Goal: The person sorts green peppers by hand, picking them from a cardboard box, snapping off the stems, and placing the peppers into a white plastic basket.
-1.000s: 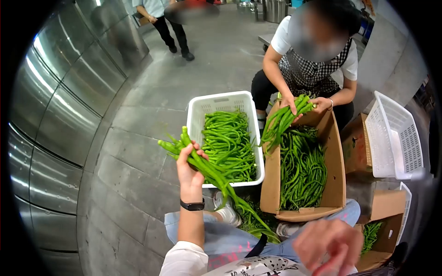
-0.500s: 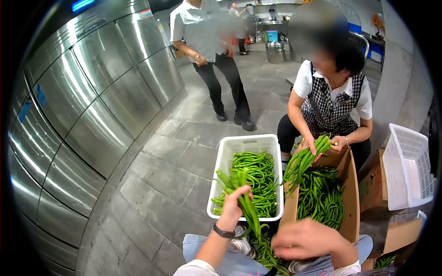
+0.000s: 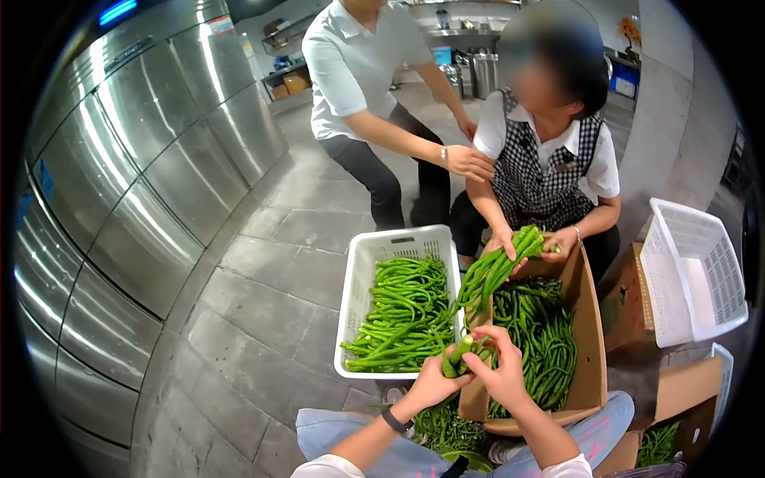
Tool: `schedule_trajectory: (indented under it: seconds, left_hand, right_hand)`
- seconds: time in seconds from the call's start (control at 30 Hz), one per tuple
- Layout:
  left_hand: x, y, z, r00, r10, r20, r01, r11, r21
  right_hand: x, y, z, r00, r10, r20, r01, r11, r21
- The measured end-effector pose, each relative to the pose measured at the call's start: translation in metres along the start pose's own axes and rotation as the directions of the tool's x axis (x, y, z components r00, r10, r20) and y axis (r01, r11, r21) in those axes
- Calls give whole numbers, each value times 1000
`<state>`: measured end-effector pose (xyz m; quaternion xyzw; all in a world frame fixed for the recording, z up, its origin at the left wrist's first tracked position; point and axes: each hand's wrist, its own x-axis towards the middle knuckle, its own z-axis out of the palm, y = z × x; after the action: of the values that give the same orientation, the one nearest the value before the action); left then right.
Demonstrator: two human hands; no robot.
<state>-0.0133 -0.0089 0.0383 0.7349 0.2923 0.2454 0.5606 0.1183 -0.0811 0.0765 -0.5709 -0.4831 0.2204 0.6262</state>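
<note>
Over the near edge of the cardboard box, my left hand (image 3: 437,382) is closed round a small bunch of green peppers (image 3: 456,358), their stem ends up. My right hand (image 3: 500,366) touches the top of the same bunch with curled fingers. The white basket (image 3: 344,319) of long green peppers (image 3: 402,311) stands to the left. On the right, the cardboard box (image 3: 587,342) holds more peppers (image 3: 538,342). Across the box a seated co-worker holds another bunch (image 3: 506,263) in both hands.
A standing person leans in and touches the seated person's arm. An empty white basket (image 3: 697,279) rests on cartons at the right. Trimmings (image 3: 446,426) lie between my legs. Steel cabinets (image 3: 143,199) line the left side.
My left hand has tilted and moved right with its bunch; my right hand has come up to it. The standing person has stepped closer and reached to the seated person's arm.
</note>
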Motion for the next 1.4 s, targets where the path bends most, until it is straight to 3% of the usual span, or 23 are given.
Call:
schedule_trajectory:
  seconds: [0.07, 0.13, 0.2, 0.27, 0.33, 0.4, 0.53, 0.63, 0.73, 0.8, 0.9, 0.93, 1.1, 1.13, 1.27, 1.4]
  left_hand:
    - [0, -10, 2, 993, -84, 85, 85, 996, -9]
    - [2, -20, 3, 981, -111, 157, 96, 990, 106]
    - [2, -19, 6, 984, -117, 137, 102, 989, 111]
    - [3, -19, 6, 988, -85, 132, 75, 994, 75]
    - [3, -24, 6, 982, -141, 126, 140, 990, 13]
    - [5, -24, 4, 969, -189, 160, 181, 981, 62]
    - [7, -28, 3, 973, -185, 138, 173, 980, 94]
    - [9, -26, 3, 972, -204, 115, 181, 966, 182]
    - [7, -20, 8, 985, -166, 40, 143, 932, 334]
    - [5, -36, 10, 998, -53, -26, 59, 920, 388]
    - [4, -43, 12, 998, -23, -63, 49, 889, 456]
    - [4, -30, 10, 998, -10, -58, 37, 881, 471]
    - [3, -31, 13, 994, 18, -107, 28, 911, 412]
    - [5, -25, 12, 996, -26, -85, 58, 913, 404]
    - [11, -29, 12, 993, 2, -121, 38, 944, 328]
    - [12, -26, 17, 996, -4, -92, 39, 923, 382]
  right_hand:
    - [-5, 3, -6, 1000, -11, -14, 9, 995, -99]
    - [-6, 2, -15, 999, -18, 49, 24, 992, -126]
    - [-10, 13, -20, 999, -1, 35, 6, 992, -127]
    - [-12, 25, -22, 998, 64, 27, -63, 998, -8]
    - [-12, 29, -24, 984, 169, 62, -177, 972, 153]
    - [-9, 34, -28, 970, 221, 101, -238, 949, 208]
    - [-4, 33, -34, 977, 186, 108, -196, 976, 91]
    - [-1, 28, -30, 1000, 12, -8, -14, 984, -179]
    - [0, 11, -22, 966, -258, -2, 219, 824, -522]
    - [-7, 6, -10, 963, -271, -10, 211, 772, -600]
    - [-21, 17, 12, 964, -260, 57, 233, 723, -650]
    - [-26, 20, 21, 984, -176, 17, 146, 750, -645]
    - [-31, 37, 31, 984, -163, -66, 110, 863, -493]
    - [-33, 33, 26, 995, -76, -66, 37, 889, -457]
    - [-36, 39, 5, 972, 99, -212, -134, 978, -158]
    - [-42, 48, -3, 922, 355, -155, -326, 927, 185]
